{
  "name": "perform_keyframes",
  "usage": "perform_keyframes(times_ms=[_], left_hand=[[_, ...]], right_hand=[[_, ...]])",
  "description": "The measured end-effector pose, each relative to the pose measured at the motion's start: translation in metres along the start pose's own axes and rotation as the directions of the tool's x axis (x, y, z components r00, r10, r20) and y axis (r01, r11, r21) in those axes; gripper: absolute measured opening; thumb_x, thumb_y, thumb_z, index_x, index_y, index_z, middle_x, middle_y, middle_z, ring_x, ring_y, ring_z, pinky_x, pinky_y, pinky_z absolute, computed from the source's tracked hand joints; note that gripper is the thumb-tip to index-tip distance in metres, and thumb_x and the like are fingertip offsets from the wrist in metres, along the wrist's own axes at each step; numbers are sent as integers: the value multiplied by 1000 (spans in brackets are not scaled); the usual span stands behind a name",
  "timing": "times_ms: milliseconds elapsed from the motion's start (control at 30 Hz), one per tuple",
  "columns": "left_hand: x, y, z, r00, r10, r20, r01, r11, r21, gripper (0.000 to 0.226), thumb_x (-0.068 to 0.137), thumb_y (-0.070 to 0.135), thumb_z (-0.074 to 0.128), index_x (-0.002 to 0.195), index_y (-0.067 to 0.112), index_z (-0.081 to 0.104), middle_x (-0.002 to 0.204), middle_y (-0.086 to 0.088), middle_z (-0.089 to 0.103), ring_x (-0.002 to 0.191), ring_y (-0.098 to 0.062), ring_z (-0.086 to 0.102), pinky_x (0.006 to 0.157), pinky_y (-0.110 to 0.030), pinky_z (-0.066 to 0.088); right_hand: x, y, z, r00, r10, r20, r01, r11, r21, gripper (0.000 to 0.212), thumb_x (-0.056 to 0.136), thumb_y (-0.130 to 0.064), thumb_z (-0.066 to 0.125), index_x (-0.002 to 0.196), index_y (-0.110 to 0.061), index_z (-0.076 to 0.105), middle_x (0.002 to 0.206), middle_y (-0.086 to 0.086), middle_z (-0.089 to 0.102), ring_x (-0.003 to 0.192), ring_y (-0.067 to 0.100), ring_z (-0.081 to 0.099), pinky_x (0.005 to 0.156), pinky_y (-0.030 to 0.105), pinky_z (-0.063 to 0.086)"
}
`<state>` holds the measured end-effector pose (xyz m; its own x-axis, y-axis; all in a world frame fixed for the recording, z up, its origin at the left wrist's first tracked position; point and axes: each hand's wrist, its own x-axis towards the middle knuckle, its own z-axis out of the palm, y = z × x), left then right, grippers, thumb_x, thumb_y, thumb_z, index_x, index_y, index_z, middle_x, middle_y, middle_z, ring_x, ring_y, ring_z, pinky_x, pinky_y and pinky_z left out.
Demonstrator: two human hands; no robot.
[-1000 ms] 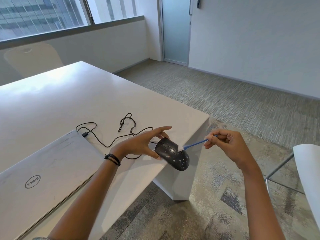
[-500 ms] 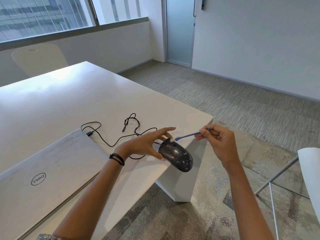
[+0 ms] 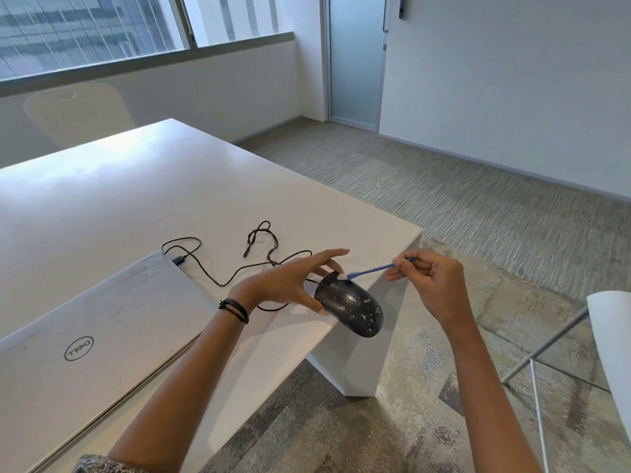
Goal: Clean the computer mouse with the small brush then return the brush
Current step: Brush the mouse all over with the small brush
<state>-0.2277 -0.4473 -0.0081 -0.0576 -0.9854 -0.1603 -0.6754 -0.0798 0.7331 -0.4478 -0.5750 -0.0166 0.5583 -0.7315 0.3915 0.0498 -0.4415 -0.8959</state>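
The left hand (image 3: 290, 285) grips the speckled mouse (image 3: 351, 307) between thumb and outstretched fingers at the table (image 3: 170, 199) corner, while the right hand (image 3: 433, 288) pinches the blue brush (image 3: 372, 270) with curled fingers, tip at the mouse's front

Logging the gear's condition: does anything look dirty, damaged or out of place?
The black mouse, held by the left hand at the table edge, is flecked with white specks, mostly on its rear half. The laptop lid shows faint scuff marks. Nothing looks broken or spilled.
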Motion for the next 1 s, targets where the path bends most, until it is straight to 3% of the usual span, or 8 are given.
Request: perform_keyframes(times_ms=[233, 367, 533, 700, 867, 1000], left_hand=[[0, -1, 0, 1000, 16, 5, -16, 1000, -8, 99, 69, 11, 80, 143, 32, 19, 121, 12, 51, 117, -2, 51, 102, -22, 38], [0, -1, 1, 1000, 19, 2, -19, 1000, -5, 98, 69, 11, 80, 143, 33, 19, 122, 13, 50, 117, -5, 51, 103, -25, 39], [0, -1, 1, 1000, 17, -3, -17, 1000, -17, 98, 69, 10, 80, 142, 33, 21, 123, 11, 50, 116, -9, 53, 104, -27, 40], [0, -1, 1, 1000, 22, -6, -22, 1000, 12, 97, 69, 11, 80, 143, 31, 20, 123, 11, 51, 119, -4, 49, 105, -26, 36], [1, -3, 1, 999, 36, -18, -35, 999, 36, 97, 69, 13, 80, 144, 29, 20, 122, 9, 53, 120, -3, 48, 107, -28, 34], [1, -3, 1, 999, 39, -20, -38, 998, 41, 97, 69, 13, 81, 144, 27, 20, 123, 8, 53, 119, -3, 47, 107, -26, 33]], right_hand=[[1, 4, -27, 996, 57, 71, -56, 998, -19, 9, 82, -7, 65, 79, -13, 70, 70, 4, 74, 63, 22, 72, 72, 41, 59], [1, 2, -31, 998, 46, 31, -46, 999, 11, 6, 83, -7, 64, 81, -9, 70, 74, 4, 74, 64, 23, 72, 71, 37, 59], [0, 0, -10, 999, 17, -40, -15, 998, 54, 7, 85, -8, 63, 83, -12, 68, 69, -9, 74, 64, 16, 72, 68, 22, 57], [-1, 2, -6, 1000, 22, 12, -23, 999, 35, 9, 85, -7, 63, 81, -14, 68, 67, -11, 74, 64, 16, 72, 69, 24, 58], [-1, 6, -29, 996, 50, 76, -51, 998, 20, 13, 84, -4, 63, 78, -15, 69, 70, 1, 75, 65, 21, 73, 71, 32, 59], [-4, 6, -47, 991, 58, 117, -64, 997, 41, 13, 83, 1, 61, 80, -9, 68, 70, 2, 75, 65, 24, 72, 67, 24, 58]])
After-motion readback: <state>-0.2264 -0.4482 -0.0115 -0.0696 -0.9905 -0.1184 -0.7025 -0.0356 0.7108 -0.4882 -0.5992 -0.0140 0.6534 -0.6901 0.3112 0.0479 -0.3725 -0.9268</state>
